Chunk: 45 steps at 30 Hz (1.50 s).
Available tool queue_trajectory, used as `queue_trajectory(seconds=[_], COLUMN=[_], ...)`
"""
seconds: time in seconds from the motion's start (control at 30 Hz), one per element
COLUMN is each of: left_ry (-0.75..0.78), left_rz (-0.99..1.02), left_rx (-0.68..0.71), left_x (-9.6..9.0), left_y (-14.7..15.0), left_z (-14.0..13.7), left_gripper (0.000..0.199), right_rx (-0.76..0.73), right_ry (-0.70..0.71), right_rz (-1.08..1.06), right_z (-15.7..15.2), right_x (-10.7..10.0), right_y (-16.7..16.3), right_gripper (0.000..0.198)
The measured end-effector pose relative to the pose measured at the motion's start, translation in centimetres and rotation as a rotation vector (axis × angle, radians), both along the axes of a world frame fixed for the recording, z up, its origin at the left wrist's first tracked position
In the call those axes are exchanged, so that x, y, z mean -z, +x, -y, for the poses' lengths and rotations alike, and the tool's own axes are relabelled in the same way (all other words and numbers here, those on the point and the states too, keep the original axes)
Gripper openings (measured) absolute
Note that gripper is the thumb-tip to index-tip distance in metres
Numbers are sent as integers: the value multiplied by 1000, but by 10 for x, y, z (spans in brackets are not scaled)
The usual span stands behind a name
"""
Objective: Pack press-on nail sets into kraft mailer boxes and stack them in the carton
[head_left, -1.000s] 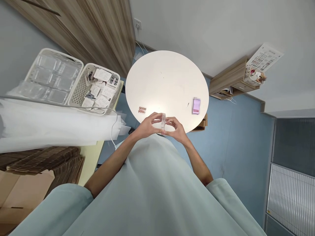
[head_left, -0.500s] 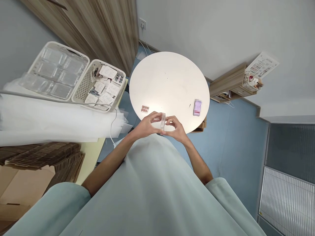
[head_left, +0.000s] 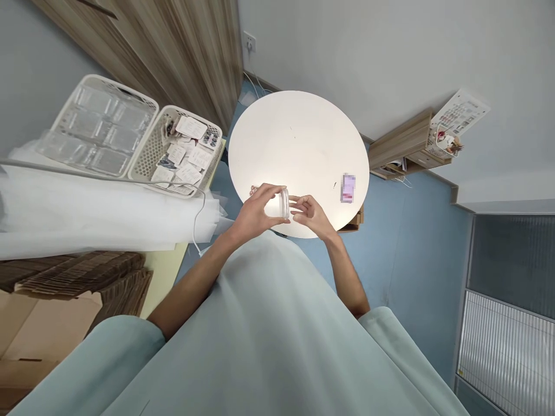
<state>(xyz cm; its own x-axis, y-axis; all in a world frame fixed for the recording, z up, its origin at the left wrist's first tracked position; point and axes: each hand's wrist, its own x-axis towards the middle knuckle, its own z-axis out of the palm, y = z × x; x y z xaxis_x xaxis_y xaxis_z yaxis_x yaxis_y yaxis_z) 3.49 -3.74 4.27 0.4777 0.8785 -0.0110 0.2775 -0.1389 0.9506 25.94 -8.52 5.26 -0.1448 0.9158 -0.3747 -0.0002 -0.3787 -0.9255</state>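
Observation:
My left hand [head_left: 256,211] grips a small clear plastic box [head_left: 284,204] on edge between thumb and fingertips, above the near edge of the round white table [head_left: 299,138]. Just to the right of the box is my right hand [head_left: 313,215], its fingers bent and apart. Its fingertips come close to the box's side; whether one touches it, I cannot tell. Behind my left fingers, a small set of red pieces [head_left: 253,189] on the table is mostly covered. A blurred purple pack [head_left: 347,188] lies on the table's right side.
On the left side table stand a white basket of clear boxes [head_left: 93,130] and a white basket of small cards [head_left: 141,159]. White packing sheets [head_left: 99,211] and stacked flat cardboard [head_left: 82,274] lie nearer. A wooden cabinet [head_left: 401,144] stands right by the wall.
Both hands have moved slightly up and away from my body. My right hand has loosened from the box, its fingers spreading. My left hand now partly covers the red pieces.

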Motion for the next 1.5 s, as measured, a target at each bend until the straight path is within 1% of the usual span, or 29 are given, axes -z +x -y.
queue_trajectory(seconds=[0.1,0.2,0.23,0.27,0.33,0.37,0.4,0.43,0.5,0.53,0.57,0.67,0.73,0.93,1.03,1.2,1.37,1.5], left_ry=[37,48,38,17,-72,-136,-203,-265,-341,-350,-342,-280,-242,-197,-180,-170,-214,-255], left_rz=[-48,-21,-3,18,79,120,167,213,279,290,288,237,210,207,208,231,245,264], left_rx=[24,51,62,74,84,81,74,67,67,71,73,76,79,77,61,72,94,102], left_x=[4,8,9,10,13,15,16,17,17,16,14,5,-1,-14,-20,-27,-32,-31], left_y=[2,4,4,4,2,0,-1,-3,-5,-6,-6,-7,-8,-9,-9,-11,-11,-9], left_z=[3,8,10,11,11,10,8,5,0,-3,-6,-11,-12,-11,-9,-5,-1,1], left_gripper=[75,76,82,92,116,125,130,131,126,122,116,90,80,76,78,80,78,77], right_rx=[77,98,100,102,99,90,74,52,-8,-37,-66,-112,-113,-107,-109,-100,-108,-100], right_ry=[-86,-122,-117,-102,-45,-5,37,79,150,173,187,196,198,205,192,217,173,176], right_rz=[4,-2,-2,2,28,49,72,94,124,133,139,154,152,128,141,149,140,162], right_z=[-5,-9,-9,-9,-9,-9,-8,-8,-5,-4,-3,-2,-3,-4,-2,4,9,12], right_x=[4,8,8,8,6,4,2,-1,-7,-10,-13,-19,-20,-21,-27,-36,-40,-39], right_y=[-7,-13,-13,-13,-10,-8,-7,-5,-4,-5,-6,-9,-10,-9,-9,-9,-7,-7], right_gripper=[67,68,69,69,70,71,71,71,67,65,62,57,57,58,61,62,59,57])
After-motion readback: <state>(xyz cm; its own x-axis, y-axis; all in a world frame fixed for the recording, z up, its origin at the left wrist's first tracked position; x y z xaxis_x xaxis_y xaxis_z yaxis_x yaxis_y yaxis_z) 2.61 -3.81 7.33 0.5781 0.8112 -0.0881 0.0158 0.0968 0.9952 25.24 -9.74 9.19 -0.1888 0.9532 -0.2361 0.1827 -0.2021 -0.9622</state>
